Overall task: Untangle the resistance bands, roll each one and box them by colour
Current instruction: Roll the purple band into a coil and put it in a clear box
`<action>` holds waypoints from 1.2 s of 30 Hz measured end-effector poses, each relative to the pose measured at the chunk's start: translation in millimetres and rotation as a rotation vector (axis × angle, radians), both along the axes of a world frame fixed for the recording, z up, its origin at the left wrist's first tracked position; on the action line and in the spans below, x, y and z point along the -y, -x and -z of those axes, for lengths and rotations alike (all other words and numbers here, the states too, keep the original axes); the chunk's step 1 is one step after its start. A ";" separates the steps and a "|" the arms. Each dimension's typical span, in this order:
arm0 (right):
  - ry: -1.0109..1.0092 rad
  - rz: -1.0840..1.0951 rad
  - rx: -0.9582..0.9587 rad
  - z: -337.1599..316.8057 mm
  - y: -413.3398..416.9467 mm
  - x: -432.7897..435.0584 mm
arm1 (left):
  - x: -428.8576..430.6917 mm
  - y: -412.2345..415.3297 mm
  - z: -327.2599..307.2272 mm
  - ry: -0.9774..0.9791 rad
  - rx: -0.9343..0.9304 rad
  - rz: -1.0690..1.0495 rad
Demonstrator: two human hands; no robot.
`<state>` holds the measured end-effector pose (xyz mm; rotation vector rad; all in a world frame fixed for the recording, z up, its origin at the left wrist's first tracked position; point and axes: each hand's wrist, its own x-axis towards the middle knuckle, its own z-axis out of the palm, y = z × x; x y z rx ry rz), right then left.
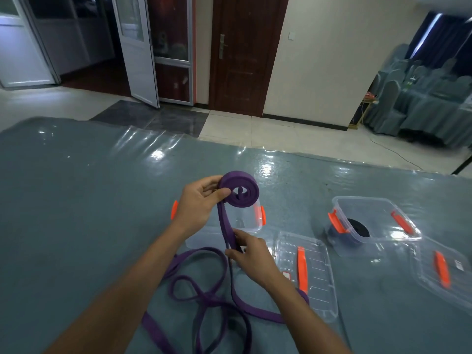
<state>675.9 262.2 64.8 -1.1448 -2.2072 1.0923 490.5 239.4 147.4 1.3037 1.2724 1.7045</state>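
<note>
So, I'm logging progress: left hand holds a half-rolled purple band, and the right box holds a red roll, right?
Not quite: the head view shows a black roll in that box. The left hand does hold the half-rolled purple band.

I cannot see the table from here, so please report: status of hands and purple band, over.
Left hand grips purple roll, partly wound. Right hand pinches the feeding strands. Loose tail lies in crossed loops, could snag.

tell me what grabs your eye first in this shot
First, the purple band, half rolled into a coil that the left hand holds up mid-frame while the right hand pinches its strap just below; the rest lies looped on the table near the person. Then the clear box at right with orange clips, a black roll inside.
</note>
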 end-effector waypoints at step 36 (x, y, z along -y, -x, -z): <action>0.026 0.129 -0.353 -54.0 -12.7 -13.3 | 11.7 -2.3 50.8 0.115 -0.427 0.004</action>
